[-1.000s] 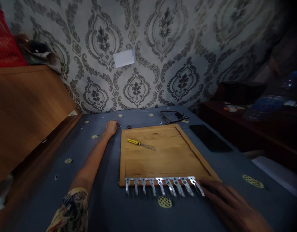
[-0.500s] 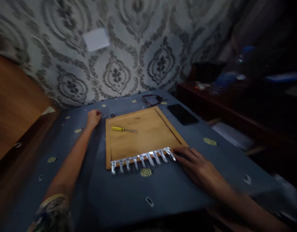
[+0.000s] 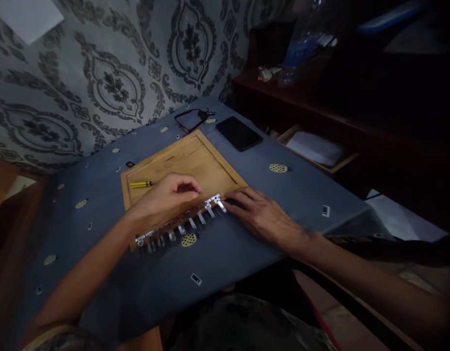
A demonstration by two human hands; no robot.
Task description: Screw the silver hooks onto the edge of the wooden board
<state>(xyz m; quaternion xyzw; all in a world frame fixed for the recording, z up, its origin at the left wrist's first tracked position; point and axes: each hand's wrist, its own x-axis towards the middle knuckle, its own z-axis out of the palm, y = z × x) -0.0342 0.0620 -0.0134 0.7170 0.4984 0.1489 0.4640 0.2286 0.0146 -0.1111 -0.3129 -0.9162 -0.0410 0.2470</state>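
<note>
Over the wooden board (image 3: 191, 156), my left hand (image 3: 169, 190) is closed with curled fingers; anything between the fingertips is too small to make out. My right hand (image 3: 263, 214) lies at the board's near right corner, its fingers stretched out and their tips beside the end of the metal strip. This shiny strip with several hanging tabs (image 3: 210, 207) runs along the board's near edge, the tabs sticking out over the tablecloth. Left of my left hand lies a screwdriver with a yellow and black handle (image 3: 140, 185), its shaft mostly hidden behind that hand.
A dark phone (image 3: 239, 133) lies beyond the board on the blue patterned tablecloth (image 3: 254, 161). Glasses (image 3: 188, 122) rest near the wall. A small black square item (image 3: 130, 164) is by the board's far left corner. A dark red desk with a plastic bottle (image 3: 298, 53) stands at right.
My left hand has moved from the cloth left of the board to above the board, near the strip. My right hand stays by the strip's right end. The view has turned right and down.
</note>
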